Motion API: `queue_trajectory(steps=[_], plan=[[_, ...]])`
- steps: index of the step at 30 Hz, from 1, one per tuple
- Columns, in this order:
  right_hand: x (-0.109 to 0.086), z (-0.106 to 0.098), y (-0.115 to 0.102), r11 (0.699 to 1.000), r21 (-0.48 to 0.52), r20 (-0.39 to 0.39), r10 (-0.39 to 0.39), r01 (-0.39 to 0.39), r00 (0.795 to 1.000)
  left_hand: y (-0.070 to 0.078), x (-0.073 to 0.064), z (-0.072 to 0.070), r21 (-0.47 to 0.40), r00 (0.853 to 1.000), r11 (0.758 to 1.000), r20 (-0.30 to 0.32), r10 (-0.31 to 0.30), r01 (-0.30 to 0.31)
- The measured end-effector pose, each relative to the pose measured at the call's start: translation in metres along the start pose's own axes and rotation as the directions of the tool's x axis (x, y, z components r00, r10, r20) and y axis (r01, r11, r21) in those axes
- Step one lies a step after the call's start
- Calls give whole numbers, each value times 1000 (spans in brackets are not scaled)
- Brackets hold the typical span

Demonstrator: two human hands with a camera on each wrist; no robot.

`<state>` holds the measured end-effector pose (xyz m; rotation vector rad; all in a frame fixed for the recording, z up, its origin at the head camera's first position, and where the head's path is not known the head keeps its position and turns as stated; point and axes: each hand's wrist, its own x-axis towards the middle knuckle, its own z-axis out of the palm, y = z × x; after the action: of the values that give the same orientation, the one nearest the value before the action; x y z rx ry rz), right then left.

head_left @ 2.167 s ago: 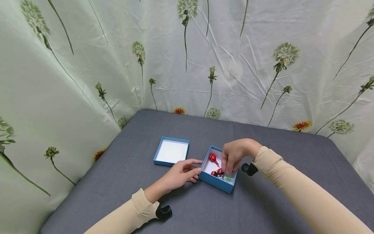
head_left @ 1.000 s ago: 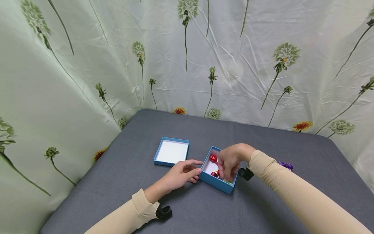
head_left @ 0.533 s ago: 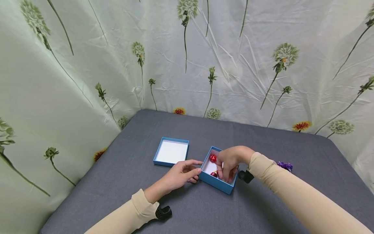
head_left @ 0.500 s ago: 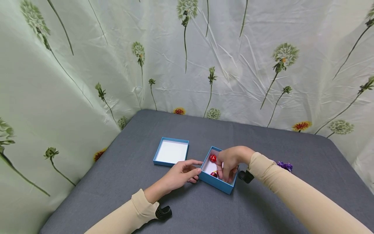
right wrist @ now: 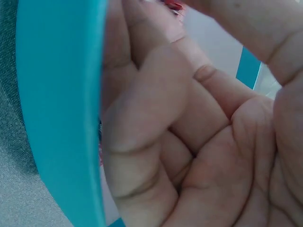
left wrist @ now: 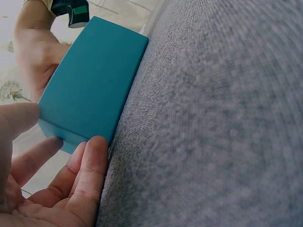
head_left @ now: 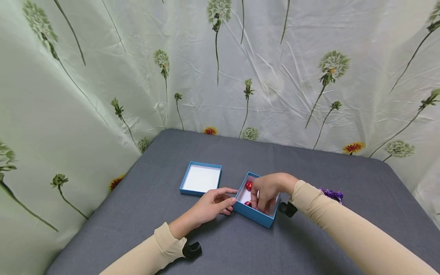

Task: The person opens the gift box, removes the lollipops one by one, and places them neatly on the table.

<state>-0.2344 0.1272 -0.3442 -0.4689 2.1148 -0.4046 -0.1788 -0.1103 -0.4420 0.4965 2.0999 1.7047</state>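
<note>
An uncovered blue box (head_left: 254, 215) with a white inside stands on the grey cloth. My left hand (head_left: 214, 204) touches its left corner with fingers and thumb extended; the left wrist view shows fingertips against the box's wall. My right hand (head_left: 269, 191) reaches down inside the box with bent fingers. Its fingertips are hidden in the head view, and I cannot tell whether they pinch anything. A red-wrapped lollipop (head_left: 249, 186) lies near the box's far left side, partly covered by the hand. Another small red-wrapped sweet (head_left: 248, 204) shows beside the near wall.
The box's blue lid (head_left: 201, 178) lies white inside up, behind my left hand. A crumpled purple item (head_left: 332, 194) sits on the cloth beyond my right forearm, partly hidden by the sleeve. A flower-printed curtain (head_left: 275, 76) hangs along the back and left of the table.
My right hand has sunk lower into the box and shifted left, covering more sweets and a green stick seen earlier. The purple item has come into view past the sleeve. My left hand stays put.
</note>
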Motion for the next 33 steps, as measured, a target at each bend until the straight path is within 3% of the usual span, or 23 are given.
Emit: queue_trajectory(steps=[14,33], plan=[[4,8,-6,995,-94,-69,-30,23,997,0,-1,-1,5,1000,1000,-1,-3,3],[12,17,-8,998,-63,-183,18,-30,983,0,-1,0,10,1000,1000,-1,2,-2]])
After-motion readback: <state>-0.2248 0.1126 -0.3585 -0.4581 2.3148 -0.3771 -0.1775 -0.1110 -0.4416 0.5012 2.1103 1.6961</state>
